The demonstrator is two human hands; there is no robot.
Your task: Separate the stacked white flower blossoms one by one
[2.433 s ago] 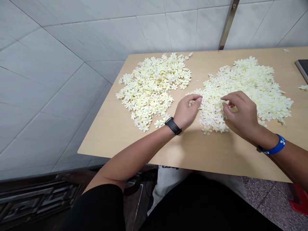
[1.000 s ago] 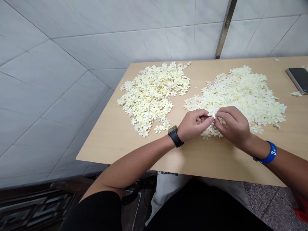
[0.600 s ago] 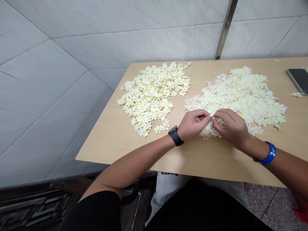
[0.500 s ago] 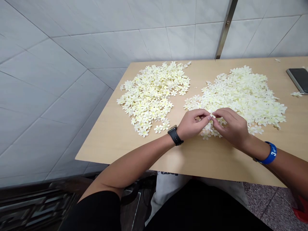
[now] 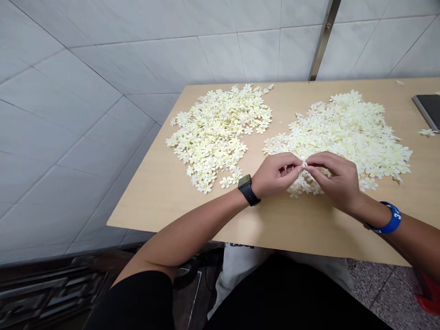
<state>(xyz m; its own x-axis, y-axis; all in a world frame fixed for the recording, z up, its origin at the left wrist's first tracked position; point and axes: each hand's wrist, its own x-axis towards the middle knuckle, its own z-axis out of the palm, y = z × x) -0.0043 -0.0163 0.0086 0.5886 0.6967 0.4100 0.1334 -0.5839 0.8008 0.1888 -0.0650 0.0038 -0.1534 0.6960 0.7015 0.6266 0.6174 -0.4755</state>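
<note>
My left hand (image 5: 275,175) and my right hand (image 5: 335,179) meet fingertip to fingertip over the near edge of the right heap of cream fabric flowers (image 5: 350,133). Both pinch one small white flower (image 5: 304,164) between thumbs and forefingers. A black watch (image 5: 248,189) is on my left wrist, a blue band (image 5: 390,220) on my right. A second heap of cream flowers with yellow centres (image 5: 220,130) lies to the left of my hands.
The light wooden table (image 5: 275,220) stands against a white tiled wall. A dark phone (image 5: 429,110) lies at the far right edge, with a stray flower (image 5: 427,132) beside it. A metal strip (image 5: 323,39) runs up the wall. My dark lap is below the table's front edge.
Earlier my hands were apart, picking in the right heap. They have since come together and now pinch one flower between them; in the last half second they barely moved.
</note>
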